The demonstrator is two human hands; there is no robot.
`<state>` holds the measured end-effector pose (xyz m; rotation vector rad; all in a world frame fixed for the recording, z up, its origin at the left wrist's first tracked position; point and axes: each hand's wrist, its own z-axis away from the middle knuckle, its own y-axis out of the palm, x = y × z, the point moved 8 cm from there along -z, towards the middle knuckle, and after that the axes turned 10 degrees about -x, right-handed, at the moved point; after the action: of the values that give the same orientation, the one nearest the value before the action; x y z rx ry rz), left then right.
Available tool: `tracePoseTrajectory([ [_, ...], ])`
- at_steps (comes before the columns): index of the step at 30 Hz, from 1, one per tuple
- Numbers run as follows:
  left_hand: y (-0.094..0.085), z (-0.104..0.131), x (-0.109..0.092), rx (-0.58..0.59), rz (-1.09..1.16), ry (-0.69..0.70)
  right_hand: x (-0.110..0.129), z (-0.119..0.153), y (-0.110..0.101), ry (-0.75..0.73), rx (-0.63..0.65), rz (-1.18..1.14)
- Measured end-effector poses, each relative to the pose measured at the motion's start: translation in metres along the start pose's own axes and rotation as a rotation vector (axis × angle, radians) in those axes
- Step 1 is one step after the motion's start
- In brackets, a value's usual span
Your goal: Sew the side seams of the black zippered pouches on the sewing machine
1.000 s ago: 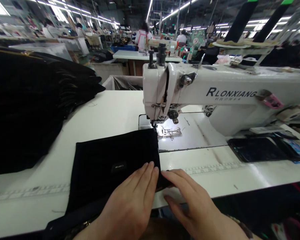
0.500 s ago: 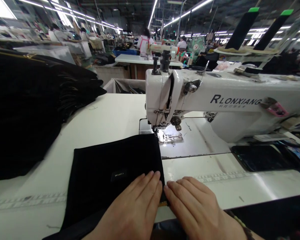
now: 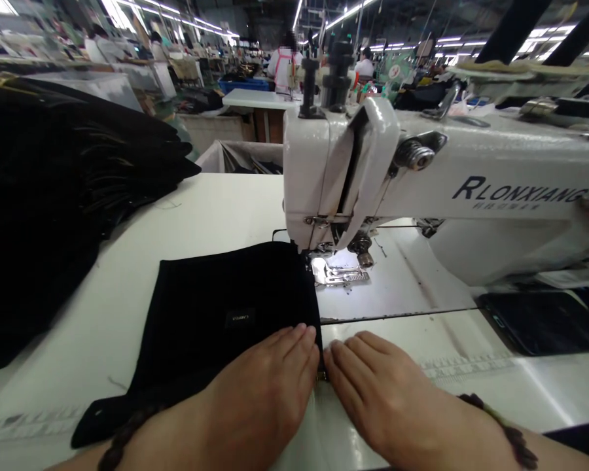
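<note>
A black fabric piece with a small label lies on the sewing table, its far right corner under the presser foot area of the sewing machine. My left hand rests flat on the fabric near its right edge, fingers stretched out and close together. Beside that same edge, my right hand lies on the table with its fingertips touching or nearly touching the fabric; its thumb is hidden. Between the hands shows a bit of brass-coloured zip. A metal edge guide sits right of the needle.
A large stack of black pieces fills the left side of the table. A dark phone lies on the right. Behind the table stands a bin with dark pieces. Other people work farther back.
The fabric and both hands have moved forward, toward the machine. Less of the zip shows between the hands. The camera view has shifted closer to the machine.
</note>
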<state>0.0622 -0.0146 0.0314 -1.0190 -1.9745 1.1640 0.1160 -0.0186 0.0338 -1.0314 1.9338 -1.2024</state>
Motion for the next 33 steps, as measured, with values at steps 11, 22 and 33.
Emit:
tracePoseTrajectory([
  [11,0.012,-0.020,0.045,-0.065,0.107,-0.023,-0.039,-0.027,0.015,-0.047,0.035,0.080],
  [22,0.038,-0.022,0.115,0.140,0.637,-0.567,-0.100,-0.025,0.009,0.349,-0.185,0.140],
  [33,0.040,-0.018,0.103,0.184,0.583,-0.455,-0.100,-0.013,0.004,0.249,0.225,-0.492],
])
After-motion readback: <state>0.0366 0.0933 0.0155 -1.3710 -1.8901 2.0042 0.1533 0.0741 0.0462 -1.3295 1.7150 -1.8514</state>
